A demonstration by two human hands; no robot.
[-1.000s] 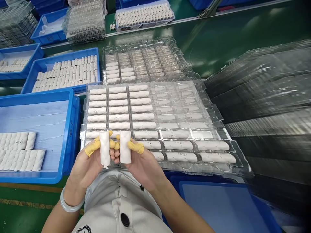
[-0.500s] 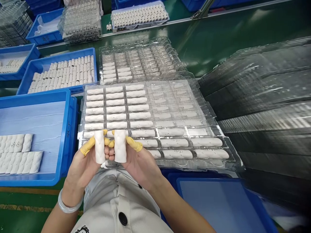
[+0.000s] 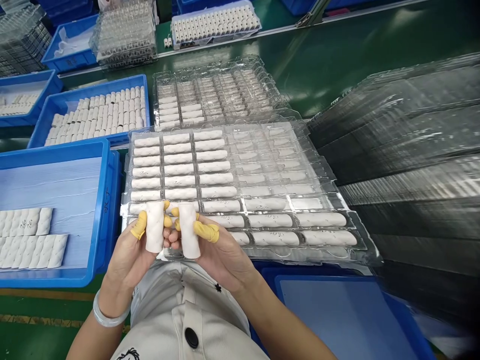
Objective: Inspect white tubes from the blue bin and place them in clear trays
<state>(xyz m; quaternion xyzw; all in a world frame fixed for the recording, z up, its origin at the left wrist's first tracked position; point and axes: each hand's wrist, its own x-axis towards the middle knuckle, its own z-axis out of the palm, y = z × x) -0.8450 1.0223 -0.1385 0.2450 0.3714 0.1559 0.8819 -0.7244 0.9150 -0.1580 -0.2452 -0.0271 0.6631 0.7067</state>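
Two short white cylinders with small dimples are held up side by side in front of my lap. My left hand [image 3: 137,245] is closed on one white cylinder [image 3: 154,227], which stands nearly upright. My right hand [image 3: 210,242] grips the other white cylinder [image 3: 188,230], tilted slightly. Yellow finger cots cover the thumbs and some fingertips. Just beyond my hands lies a clear plastic tray [image 3: 330,192] with rows of similar white cylinders [image 3: 182,167] lying in its slots. My hands partly cover its near left rows.
At left stands a blue bin [image 3: 99,210] with white cylinders on a pale liner. Behind it, another blue bin [image 3: 146,100] is filled with cylinders. A second clear tray [image 3: 275,95] lies farther back. Stacked trays [image 3: 420,150] rise at right. A blue bin [image 3: 279,300] sits below.
The right cylinder has tilted and shifted slightly right and down, with my right thumb sliding lower across it. My left thumb has moved right, and the left cylinder leans a little.
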